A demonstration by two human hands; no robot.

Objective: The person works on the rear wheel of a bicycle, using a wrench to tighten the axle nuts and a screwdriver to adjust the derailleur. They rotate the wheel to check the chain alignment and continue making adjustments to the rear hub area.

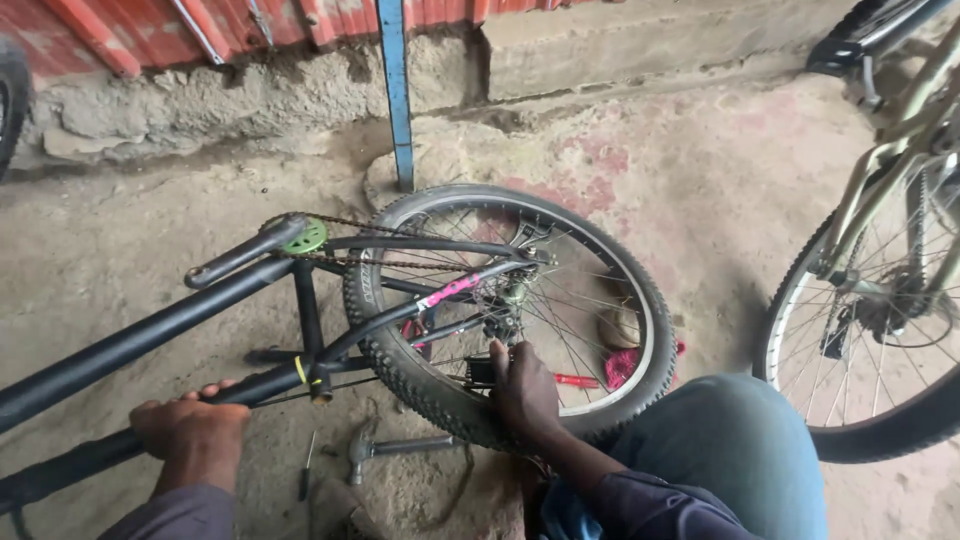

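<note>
A black bicycle frame [150, 335] lies on its side on the dirt floor, its rear wheel [640, 310] with a knobby tyre nearest me. My left hand [190, 432] is closed around a black frame tube at the lower left. My right hand [520, 385] reaches through the spokes near the hub [510, 300], fingers on a small dark part by the wheel; what it grips is hidden. A green chainring [305, 237] and chain [400, 262] run along the top of the frame. A pink sticker marks the seat stay [447, 291].
A hammer [395, 447] and a thin screwdriver [306, 470] lie on the ground between my hands. A second bicycle's wheel [870, 330] stands at the right. A blue post [397, 95] and a rough concrete wall are behind. My knee in blue trousers [745, 440] is at the lower right.
</note>
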